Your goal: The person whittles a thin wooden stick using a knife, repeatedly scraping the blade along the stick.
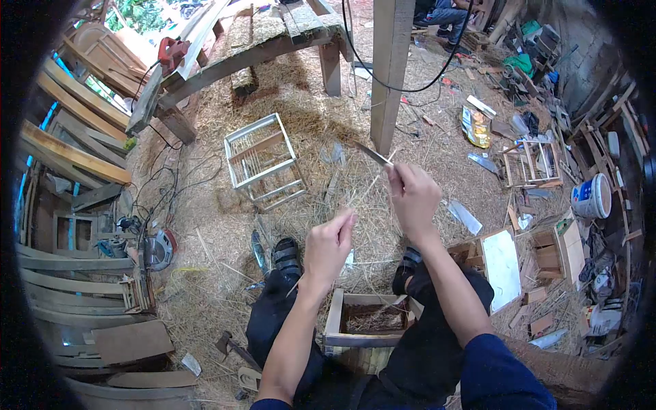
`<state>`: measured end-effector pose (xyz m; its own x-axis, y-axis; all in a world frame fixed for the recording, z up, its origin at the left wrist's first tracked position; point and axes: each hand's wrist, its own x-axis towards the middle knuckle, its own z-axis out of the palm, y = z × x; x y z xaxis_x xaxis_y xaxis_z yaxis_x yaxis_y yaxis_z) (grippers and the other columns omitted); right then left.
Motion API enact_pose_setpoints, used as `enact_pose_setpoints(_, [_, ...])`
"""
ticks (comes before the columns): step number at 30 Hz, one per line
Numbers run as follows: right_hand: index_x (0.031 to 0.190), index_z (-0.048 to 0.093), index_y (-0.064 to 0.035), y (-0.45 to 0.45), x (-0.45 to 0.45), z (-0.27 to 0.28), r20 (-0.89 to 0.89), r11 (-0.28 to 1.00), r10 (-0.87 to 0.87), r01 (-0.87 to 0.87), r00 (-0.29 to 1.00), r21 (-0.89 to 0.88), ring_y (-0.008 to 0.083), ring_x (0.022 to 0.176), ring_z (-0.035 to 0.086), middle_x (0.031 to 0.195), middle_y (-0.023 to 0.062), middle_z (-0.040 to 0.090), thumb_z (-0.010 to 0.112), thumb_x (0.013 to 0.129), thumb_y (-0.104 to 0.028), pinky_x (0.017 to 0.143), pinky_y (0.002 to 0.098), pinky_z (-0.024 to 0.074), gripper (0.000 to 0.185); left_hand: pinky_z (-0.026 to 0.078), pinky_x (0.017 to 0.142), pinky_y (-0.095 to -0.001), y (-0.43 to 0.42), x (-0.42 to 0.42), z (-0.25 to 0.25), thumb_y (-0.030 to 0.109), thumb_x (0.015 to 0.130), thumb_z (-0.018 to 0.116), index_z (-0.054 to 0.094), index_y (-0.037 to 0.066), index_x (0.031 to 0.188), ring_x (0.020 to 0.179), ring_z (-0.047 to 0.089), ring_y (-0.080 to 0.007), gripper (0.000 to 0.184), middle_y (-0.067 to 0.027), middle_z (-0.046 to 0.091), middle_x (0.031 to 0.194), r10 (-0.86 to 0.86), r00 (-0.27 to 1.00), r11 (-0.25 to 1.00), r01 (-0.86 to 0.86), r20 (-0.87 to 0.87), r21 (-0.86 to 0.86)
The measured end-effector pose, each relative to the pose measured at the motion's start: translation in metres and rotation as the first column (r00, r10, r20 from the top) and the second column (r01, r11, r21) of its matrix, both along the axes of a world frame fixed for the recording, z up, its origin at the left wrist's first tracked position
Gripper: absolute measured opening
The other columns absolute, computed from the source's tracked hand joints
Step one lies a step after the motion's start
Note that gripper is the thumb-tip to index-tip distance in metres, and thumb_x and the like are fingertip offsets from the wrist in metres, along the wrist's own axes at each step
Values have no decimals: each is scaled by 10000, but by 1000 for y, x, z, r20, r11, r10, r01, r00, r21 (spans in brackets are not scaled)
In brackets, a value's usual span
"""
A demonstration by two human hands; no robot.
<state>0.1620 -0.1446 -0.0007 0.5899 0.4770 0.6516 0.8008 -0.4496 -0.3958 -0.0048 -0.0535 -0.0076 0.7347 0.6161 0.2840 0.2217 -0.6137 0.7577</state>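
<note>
My right hand is closed around a knife, whose dark blade points up and to the left. Lower and to the left, my left hand is closed in a pinch at the end of a thin pale strip that runs up toward the knife. The two hands are apart. Between my legs stands a wooden box frame with straw-like shavings inside. Ahead on the left, a small slatted wooden cage rests on the shavings-covered floor.
A wooden workbench stands ahead, beside an upright post. At right are another small cage, a white bucket and wooden boxes. Curved boards line the left. A hammer lies near my left leg. Another person's legs show at the top.
</note>
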Motion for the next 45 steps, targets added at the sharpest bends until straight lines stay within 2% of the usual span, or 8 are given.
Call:
enact_pose_setpoints(1, [868, 675, -142, 0, 0, -5, -4, 999, -26, 26, 1000, -29, 239, 663, 613, 734, 50, 606, 677, 948, -281, 582, 414, 455, 160, 450, 517, -358, -1, 0, -1, 135, 994, 632, 716, -11, 1101, 495, 590, -192, 200, -211, 609, 658, -11, 1000, 999, 11, 2, 43])
enact_pose_setpoints(4, [886, 667, -162, -2, -22, -8, 73, 996, 82, -79, 994, -43, 193, 666, 607, 719, 32, 585, 698, 909, -240, 585, 372, 462, 87, 522, 601, -453, -3, -2, 4, 179, 995, 632, 719, 29, 1080, 687, 690, -395, 193, -246, 673, 794, 10, 998, 999, -13, -69, -37])
enact_pose_setpoints(14, [828, 664, -150, 1, -10, -5, 98, 999, 43, -42, 994, -15, 225, 630, 608, 671, 40, 560, 746, 865, -218, 560, 394, 458, 113, 541, 635, -458, 1, -10, 1, 181, 987, 641, 734, 52, 1091, 729, 698, -403, 190, -241, 689, 809, 19, 999, 1000, -18, -48, 23])
enact_pose_setpoints(18, [892, 693, -110, -3, -34, -4, 143, 952, 305, -297, 942, -78, 257, 648, 608, 741, 58, 609, 779, 853, -233, 577, 401, 467, 155, 547, 656, -458, 4, -13, 0, 212, 996, 629, 732, 57, 1102, 752, 698, -412, 214, -237, 696, 825, 38, 996, 998, -42, -85, -51])
enact_pose_setpoints(26, [1032, 730, -114, -14, -13, 11, -281, 902, 413, -432, 866, -6, 217, 716, 708, 848, 70, 725, 779, 880, -323, 621, 351, 539, 263, 512, 585, -440, 4, -26, 2, 265, 997, 641, 735, 23, 1067, 651, 690, -371, 269, -209, 701, 788, 43, 993, 989, -27, -109, 147])
enact_pose_setpoints(32, [983, 764, -113, -14, -14, 1, -358, 890, 348, -425, 866, -165, 268, 672, 678, 780, 99, 703, 776, 876, -350, 618, 393, 499, 260, 446, 913, -394, 13, -30, 9, 263, 958, 683, 743, 90, 1114, 905, 639, -277, 241, -132, 727, 925, 98, 963, 959, -25, -250, 282])
enact_pose_setpoints(38, [904, 762, -55, -10, -15, -4, -617, 962, 206, -273, 759, -15, 215, 577, 600, 646, 88, 641, 773, 892, -384, 568, 377, 435, 329, 299, 1055, -452, -5, -19, 26, 300, 929, 730, 689, 117, 1193, 1198, 463, -266, 323, -60, 584, 1212, 341, 912, 780, -411, 229, 472])
enact_pose_setpoints(45, [931, 757, -10, 4, -31, -28, -882, 934, 340, -228, 327, 275, 55, 559, 438, 624, -57, 554, 728, 961, -357, 508, 300, 323, 349, 432, 983, -414, 5, 9, -16, 285, 1000, 649, 651, 27, 1240, 1094, 579, -261, 352, -128, 654, 1089, 196, 962, 949, -137, 188, -284])
